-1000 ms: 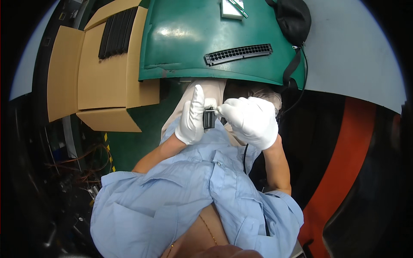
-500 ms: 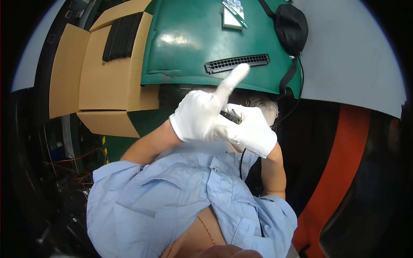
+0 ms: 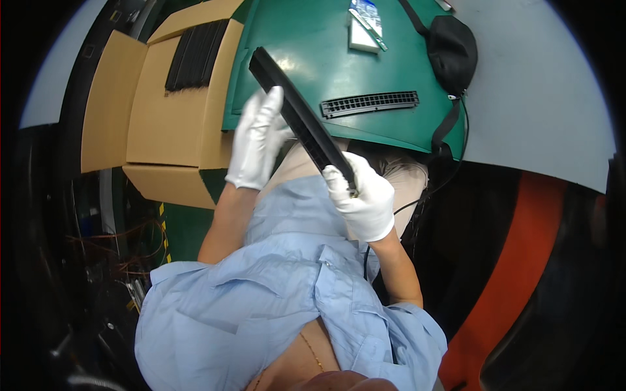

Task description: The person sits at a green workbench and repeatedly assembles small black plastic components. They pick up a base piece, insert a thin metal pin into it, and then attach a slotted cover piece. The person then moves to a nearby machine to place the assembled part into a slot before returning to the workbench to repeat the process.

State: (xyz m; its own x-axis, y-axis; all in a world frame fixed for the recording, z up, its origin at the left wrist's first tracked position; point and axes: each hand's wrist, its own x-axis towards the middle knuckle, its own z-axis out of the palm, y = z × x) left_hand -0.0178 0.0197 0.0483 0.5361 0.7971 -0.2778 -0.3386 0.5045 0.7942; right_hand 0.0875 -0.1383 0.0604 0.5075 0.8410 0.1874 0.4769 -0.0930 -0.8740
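Note:
A long black plastic strip [image 3: 297,114] slants from upper left to lower right above the green mat's near edge. Gripping its lower end, my white-gloved right hand [image 3: 366,201] has the thumb on one side and curled fingers on the other. My left hand [image 3: 253,140], also in a white glove, is beside the strip's upper half with its fingers stretched out and slightly blurred. Whether those fingertips touch the strip, I cannot tell. A black slatted grille [image 3: 370,103] lies on the mat just beyond.
On the left, an open cardboard box [image 3: 163,140] holds a stack of black strips [image 3: 195,55]. The green mat [image 3: 293,32] carries a small white box [image 3: 363,38] with a pen-like item on it. A black pouch [image 3: 452,55] with strap and cable lies at right.
My hands were together before my chest, with only a bit of a black part showing. Now they are apart, the left drawn leftward, and the long strip is in full view in the right.

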